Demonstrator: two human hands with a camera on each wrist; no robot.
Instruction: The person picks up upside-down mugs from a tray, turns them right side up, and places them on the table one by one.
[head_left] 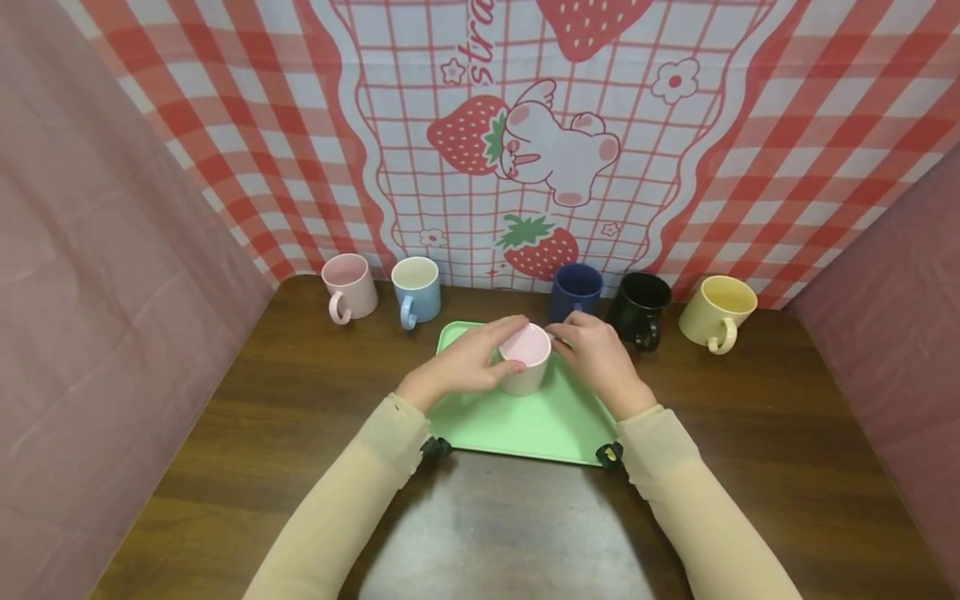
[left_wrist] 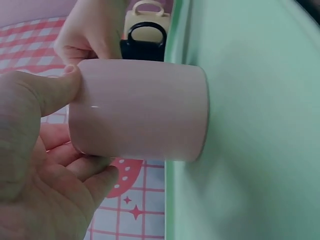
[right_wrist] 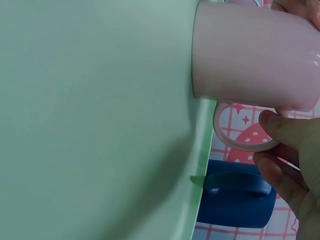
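A pale pink mug [head_left: 524, 381] stands upright over the light green tray [head_left: 517, 433], its base right at the tray surface in both wrist views. My left hand [head_left: 476, 358] holds it near the rim, with the thumb [left_wrist: 57, 89] on the near side and fingers round the far side. On the other side, my right hand [head_left: 597, 354] pinches the mug's handle [right_wrist: 245, 146] between thumb and fingers. Just behind the tray's back edge is a dark blue mug [head_left: 576, 287], close to the right hand.
Along the back of the wooden table [head_left: 300, 433] stand another pink mug [head_left: 358, 292], a light blue mug [head_left: 420, 296], a black mug [head_left: 633, 308] and a yellow mug [head_left: 705, 315]. A strawberry-print cloth [head_left: 397, 108] hangs behind them. Pink curtains [head_left: 112, 275] close off both sides.
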